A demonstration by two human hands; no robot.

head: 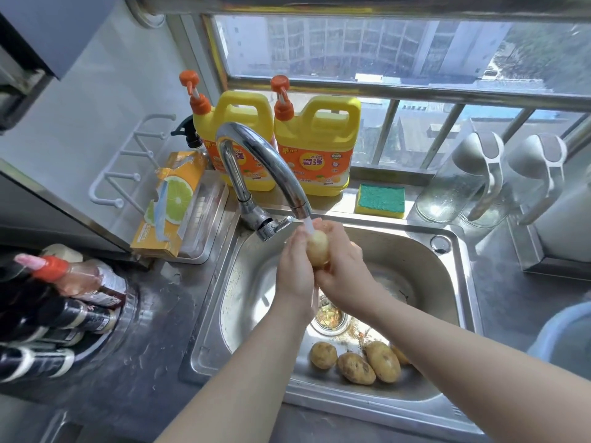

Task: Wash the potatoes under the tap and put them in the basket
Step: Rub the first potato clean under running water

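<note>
A person stands at a steel sink (pixel 409 251), both forearms reaching forward into it. Nearest the viewer, below the hands on the sink floor, lie at least four brown, dirt-marked potatoes (pixel 355 367), clustered and touching (one is mostly hidden behind the right forearm). Well off to the right of the hands, at the frame edge, is a pale blue rim, probably the basket (pixel 563 340). Its inside is out of sight.

The step in hand appears to be washing one potato, with several left to do. The left hand (pixel 294 266) and right hand (pixel 345 266) cup a pale yellow potato (pixel 318 247) between them. The fingers curl round its sides, so the grip is closed snugly and only its top and front show. Directly above the grip, water runs from the curved chrome tap (pixel 256 155) onto the potato's upper end.

The next move likely calls for turning it to rinse every side, then carrying it right to the basket. It needs a firm hold, since wet skin may slip.

Beyond the grip, a green-and-yellow sponge (pixel 380 199) and two yellow detergent bottles (pixel 316 148) stand before a window (pixel 383 43).
</note>
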